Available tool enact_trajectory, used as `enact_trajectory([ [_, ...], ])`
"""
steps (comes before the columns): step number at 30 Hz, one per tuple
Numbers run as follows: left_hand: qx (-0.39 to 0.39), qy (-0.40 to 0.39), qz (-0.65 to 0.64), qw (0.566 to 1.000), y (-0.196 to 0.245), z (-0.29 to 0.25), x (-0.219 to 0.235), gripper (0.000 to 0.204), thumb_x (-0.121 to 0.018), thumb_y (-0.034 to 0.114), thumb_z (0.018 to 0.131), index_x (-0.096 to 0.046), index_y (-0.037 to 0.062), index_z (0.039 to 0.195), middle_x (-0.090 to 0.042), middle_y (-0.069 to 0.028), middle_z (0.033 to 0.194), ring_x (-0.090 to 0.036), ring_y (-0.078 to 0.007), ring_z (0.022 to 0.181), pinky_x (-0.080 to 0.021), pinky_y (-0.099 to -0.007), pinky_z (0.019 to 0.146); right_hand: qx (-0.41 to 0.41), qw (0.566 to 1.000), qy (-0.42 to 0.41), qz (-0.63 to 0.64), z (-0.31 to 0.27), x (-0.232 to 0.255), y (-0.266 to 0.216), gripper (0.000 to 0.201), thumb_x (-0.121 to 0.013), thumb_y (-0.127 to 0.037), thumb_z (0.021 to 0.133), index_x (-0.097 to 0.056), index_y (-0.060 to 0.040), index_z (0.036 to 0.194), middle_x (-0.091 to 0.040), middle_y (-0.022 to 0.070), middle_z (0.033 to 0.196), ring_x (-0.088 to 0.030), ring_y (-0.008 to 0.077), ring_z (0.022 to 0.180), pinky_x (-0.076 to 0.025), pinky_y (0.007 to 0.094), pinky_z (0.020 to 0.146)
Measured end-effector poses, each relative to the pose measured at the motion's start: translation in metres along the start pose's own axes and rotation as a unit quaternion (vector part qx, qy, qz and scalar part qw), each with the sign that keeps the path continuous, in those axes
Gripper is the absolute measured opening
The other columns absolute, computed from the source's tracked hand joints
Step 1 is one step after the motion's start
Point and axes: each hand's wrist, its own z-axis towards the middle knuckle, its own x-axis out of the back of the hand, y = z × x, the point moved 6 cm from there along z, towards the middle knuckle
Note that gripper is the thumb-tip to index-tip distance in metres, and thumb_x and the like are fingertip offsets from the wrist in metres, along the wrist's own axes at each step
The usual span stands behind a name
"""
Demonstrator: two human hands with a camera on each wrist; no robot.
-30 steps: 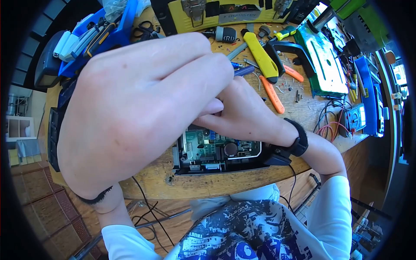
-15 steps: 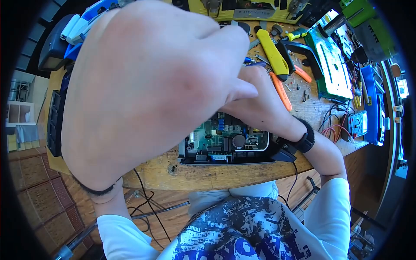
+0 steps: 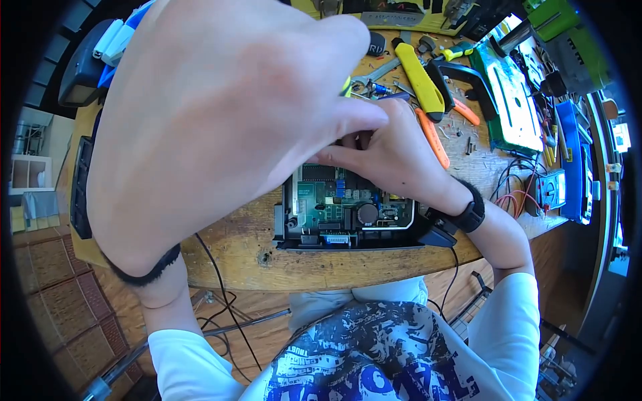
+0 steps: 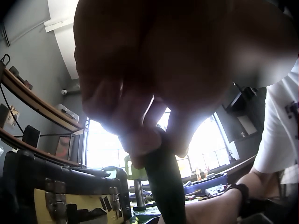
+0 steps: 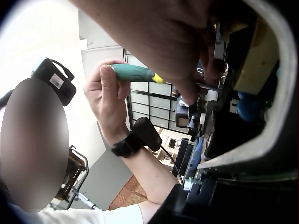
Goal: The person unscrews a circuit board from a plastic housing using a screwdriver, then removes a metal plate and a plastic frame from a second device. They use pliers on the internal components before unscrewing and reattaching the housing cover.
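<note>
My left hand [image 3: 227, 113] grips the handle of a screwdriver [image 5: 133, 73], green with a yellow collar, high over an opened device. Seen from the left wrist, the handle [image 4: 163, 182] is a dark shape running down from the fingers. Lower down, my right hand [image 3: 401, 154] has its fingers curled close round the screwdriver shaft [image 5: 210, 87], right at the device. That device is a black housing [image 3: 348, 247] with a green circuit board [image 3: 328, 207] exposed inside. The left hand hides its far left part, and the screwdriver tip is out of sight.
Behind the hands lie a yellow-handled cutter [image 3: 421, 77], orange-handled pliers [image 3: 433, 140] and loose screws [image 3: 470, 146]. A multimeter [image 3: 552, 190] with leads stands at the right, near a green-edged panel [image 3: 515, 100]. A yellow toolbox [image 3: 394, 20] closes off the back.
The view has shifted, and my left hand has risen and turned over the device, with its thumb now extended toward the right. My right hand stays by the board, more of which shows.
</note>
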Motion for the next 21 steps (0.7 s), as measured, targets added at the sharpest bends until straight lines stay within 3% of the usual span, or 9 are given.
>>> enact_trajectory([
  [2,-0.085,-0.067,0.073,0.991,0.005,0.003,0.003,0.040,-0.094,0.026,0.080,-0.073,0.0020,0.105,-0.065,-0.0116,0.079,-0.066,-0.0259,0.069,-0.049,-0.0370,0.060,0.035,0.999,0.018,-0.022,-0.002,-0.001,0.003,0.034,-0.094,-0.024,0.084,-0.072,0.0008,0.081,-0.066,0.0101,0.064,-0.062,0.0228,0.055,-0.048,0.0348,0.055],
  [6,-0.070,0.024,0.037,0.997,0.001,0.001,-0.009,0.037,-0.091,0.022,0.083,-0.074,0.0015,0.109,-0.070,-0.0132,0.085,-0.070,-0.0285,0.073,-0.053,-0.0370,0.062,0.117,0.990,0.072,-0.018,-0.001,-0.002,0.001,0.035,-0.095,-0.024,0.083,-0.072,0.0017,0.084,-0.069,0.0134,0.068,-0.062,0.0335,0.060,-0.049,0.0386,0.058],
  [7,-0.089,0.078,-0.060,0.991,0.000,0.001,-0.011,0.035,-0.089,0.019,0.084,-0.074,0.0010,0.111,-0.072,-0.0137,0.090,-0.072,-0.0299,0.077,-0.055,-0.0367,0.065,0.083,0.991,0.066,-0.083,-0.001,-0.002,0.007,0.033,-0.095,-0.024,0.084,-0.074,0.0001,0.086,-0.068,0.0107,0.066,-0.061,0.0260,0.056,-0.047,0.0359,0.056],
  [8,-0.111,0.131,-0.157,0.973,-0.001,-0.002,-0.007,0.034,-0.087,0.016,0.086,-0.074,0.0004,0.113,-0.075,-0.0142,0.094,-0.074,-0.0313,0.080,-0.057,-0.0364,0.067,0.090,0.990,0.057,-0.088,-0.001,-0.001,0.001,0.033,-0.095,-0.024,0.084,-0.074,0.0001,0.086,-0.068,0.0107,0.066,-0.061,0.0260,0.056,-0.047,0.0359,0.056],
  [10,-0.103,0.103,-0.129,0.981,-0.005,-0.004,-0.004,0.034,-0.084,0.010,0.086,-0.075,-0.0006,0.117,-0.078,-0.0150,0.103,-0.076,-0.0334,0.086,-0.061,-0.0363,0.075,-0.044,0.999,-0.010,-0.017,-0.002,-0.003,0.007,0.030,-0.095,-0.024,0.085,-0.074,-0.0015,0.086,-0.068,0.0070,0.064,-0.060,0.0164,0.053,-0.045,0.0321,0.053],
  [11,-0.116,0.091,-0.126,0.981,-0.007,-0.003,-0.005,0.030,-0.084,0.011,0.087,-0.075,-0.0009,0.113,-0.077,-0.0144,0.099,-0.075,-0.0327,0.084,-0.060,-0.0368,0.074,-0.024,0.999,-0.005,-0.035,-0.001,-0.002,0.006,0.029,-0.095,-0.024,0.086,-0.075,-0.0029,0.086,-0.067,0.0039,0.062,-0.057,0.0093,0.052,-0.043,0.0296,0.051],
  [15,-0.119,0.088,-0.124,0.981,-0.010,-0.010,-0.006,0.026,-0.084,0.012,0.087,-0.075,-0.0011,0.107,-0.076,-0.0136,0.095,-0.075,-0.0320,0.082,-0.060,-0.0374,0.074,-0.028,0.999,-0.011,-0.018,-0.001,-0.005,0.002,0.031,-0.095,-0.025,0.086,-0.074,-0.0018,0.085,-0.066,0.0032,0.061,-0.056,0.0094,0.052,-0.043,0.0299,0.052],
  [17,-0.111,0.095,-0.125,0.981,-0.013,-0.018,-0.006,0.025,-0.084,0.012,0.087,-0.075,-0.0009,0.107,-0.076,-0.0135,0.095,-0.075,-0.0320,0.082,-0.060,-0.0374,0.073,0.018,0.998,0.021,-0.047,-0.002,-0.003,0.001,0.031,-0.096,-0.025,0.086,-0.076,-0.0006,0.087,-0.065,0.0022,0.061,-0.055,0.0088,0.053,-0.044,0.0295,0.053],
  [21,-0.098,0.112,-0.121,0.982,-0.047,0.020,-0.008,0.025,-0.084,0.013,0.087,-0.075,-0.0007,0.105,-0.075,-0.0132,0.093,-0.074,-0.0318,0.081,-0.060,-0.0375,0.073,0.011,0.996,0.030,-0.082,-0.002,-0.003,-0.002,0.027,-0.094,-0.020,0.087,-0.079,0.0013,0.091,-0.069,0.0016,0.064,-0.055,0.0062,0.054,-0.044,0.0273,0.054],
])
